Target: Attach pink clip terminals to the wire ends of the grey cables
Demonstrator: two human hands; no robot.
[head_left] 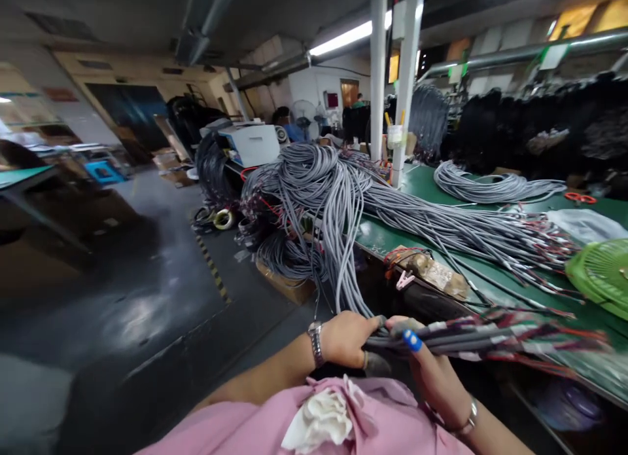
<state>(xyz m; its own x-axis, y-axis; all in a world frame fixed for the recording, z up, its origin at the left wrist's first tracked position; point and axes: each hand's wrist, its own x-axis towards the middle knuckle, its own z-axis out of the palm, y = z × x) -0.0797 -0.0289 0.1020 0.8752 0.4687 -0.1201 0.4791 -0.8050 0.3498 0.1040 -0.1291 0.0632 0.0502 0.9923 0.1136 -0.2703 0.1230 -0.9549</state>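
One cable bundle gathered in both hands, many more loose on the desk

The left hand [346, 338] and right hand [439, 383] are both closed around a bundle of grey cables [461, 344], each grip just beside the other. The bundle is in front of the person's torso, at the near edge of the desk [373, 236] — its cables drape down from a large heap [314, 170] and run out to the right, ending in blurred coloured wires [544, 330].

What looks done is the gathering of this one bundle; whether anything binds it under the fingers, I cannot tell. What looks left is plenty: a long spread of cables [432, 219] lies loose across the desk, its ends fanned out near a green fan [603, 275]. Behind it — well apart from the hands — lies a looped coil [490, 188].
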